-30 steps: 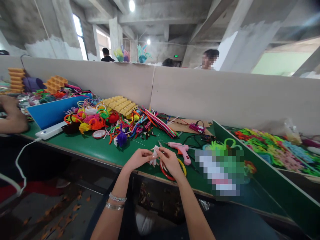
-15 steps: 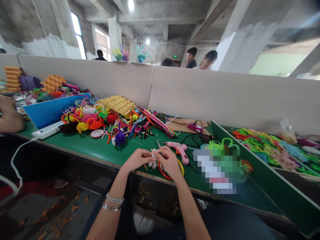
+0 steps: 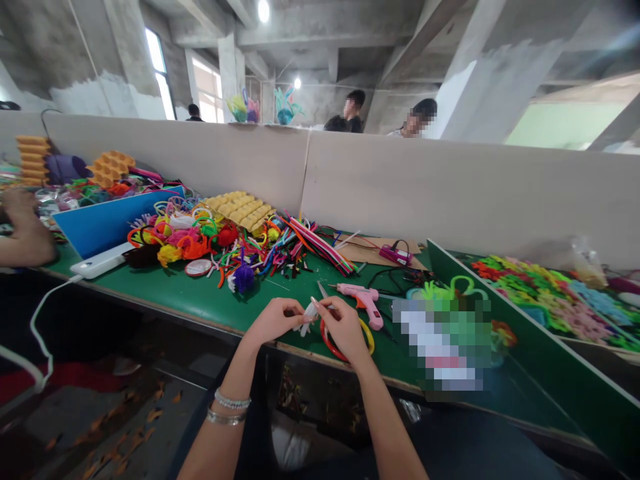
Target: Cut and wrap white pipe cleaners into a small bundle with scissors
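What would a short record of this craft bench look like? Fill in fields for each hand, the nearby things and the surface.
left hand: pinches a small white fuzzy piece
right hand: pinches the same piece
nearest tool: pink glue gun, lying flat beside the right hand
under right hand: red and yellow rings
behind: heap of coloured pipe cleaners
surface: green table

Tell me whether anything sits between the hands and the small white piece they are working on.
Nothing visible does. The left hand and the right hand both pinch the small white piece directly, above the green table. The pink glue gun lies beyond the right hand and the red and yellow rings under it, neither in the way.
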`<move>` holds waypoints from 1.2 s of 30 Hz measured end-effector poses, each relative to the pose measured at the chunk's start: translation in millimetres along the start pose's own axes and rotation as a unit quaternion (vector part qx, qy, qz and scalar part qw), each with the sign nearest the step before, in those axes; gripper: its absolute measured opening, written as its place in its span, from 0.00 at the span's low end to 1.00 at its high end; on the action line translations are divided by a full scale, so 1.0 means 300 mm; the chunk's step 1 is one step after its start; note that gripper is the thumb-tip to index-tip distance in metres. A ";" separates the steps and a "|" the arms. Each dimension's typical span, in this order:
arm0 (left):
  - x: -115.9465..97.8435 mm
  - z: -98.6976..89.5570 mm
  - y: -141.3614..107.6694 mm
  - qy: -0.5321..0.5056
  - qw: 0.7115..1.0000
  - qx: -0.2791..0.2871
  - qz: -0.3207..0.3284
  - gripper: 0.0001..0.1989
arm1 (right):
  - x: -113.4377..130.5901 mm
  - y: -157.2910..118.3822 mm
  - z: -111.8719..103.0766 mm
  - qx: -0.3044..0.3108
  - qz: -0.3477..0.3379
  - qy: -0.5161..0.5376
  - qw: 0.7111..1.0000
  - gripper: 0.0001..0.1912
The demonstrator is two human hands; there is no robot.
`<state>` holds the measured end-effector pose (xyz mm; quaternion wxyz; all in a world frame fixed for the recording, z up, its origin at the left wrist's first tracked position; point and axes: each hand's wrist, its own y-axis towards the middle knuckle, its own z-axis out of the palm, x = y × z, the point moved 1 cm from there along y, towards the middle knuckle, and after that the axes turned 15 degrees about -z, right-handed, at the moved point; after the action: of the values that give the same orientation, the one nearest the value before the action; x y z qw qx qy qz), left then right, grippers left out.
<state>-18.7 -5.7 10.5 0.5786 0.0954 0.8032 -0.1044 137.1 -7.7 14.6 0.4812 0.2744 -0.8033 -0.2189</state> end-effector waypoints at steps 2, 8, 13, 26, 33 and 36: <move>-0.002 -0.003 -0.001 -0.001 1.000 -0.014 0.004 0.15 | 0.001 0.002 -0.001 -0.011 -0.013 -0.011 1.000 0.11; 0.016 -0.006 0.006 -0.045 0.999 0.020 -0.014 0.17 | 0.005 0.000 0.000 -0.011 -0.017 -0.024 1.000 0.12; 0.025 -0.004 0.010 -0.108 0.993 0.052 -0.018 0.16 | 0.011 0.000 0.000 -0.011 -0.002 -0.008 1.000 0.12; 0.013 -0.003 0.006 -0.162 0.985 0.063 -0.005 0.15 | 0.006 0.000 0.006 -0.006 0.018 0.030 0.999 0.12; 0.017 -0.008 0.012 -0.152 0.988 0.018 -0.001 0.15 | 0.006 0.003 0.007 -0.004 0.010 0.022 1.000 0.12; 0.019 -0.013 0.016 -0.142 0.990 -0.017 0.000 0.15 | 0.008 0.002 0.008 0.001 0.012 0.017 1.000 0.11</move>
<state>-22.6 0.2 5.9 0.6881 0.0702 0.7147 -0.1035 133.9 -8.6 15.3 0.4967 0.2692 -0.7985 -0.2080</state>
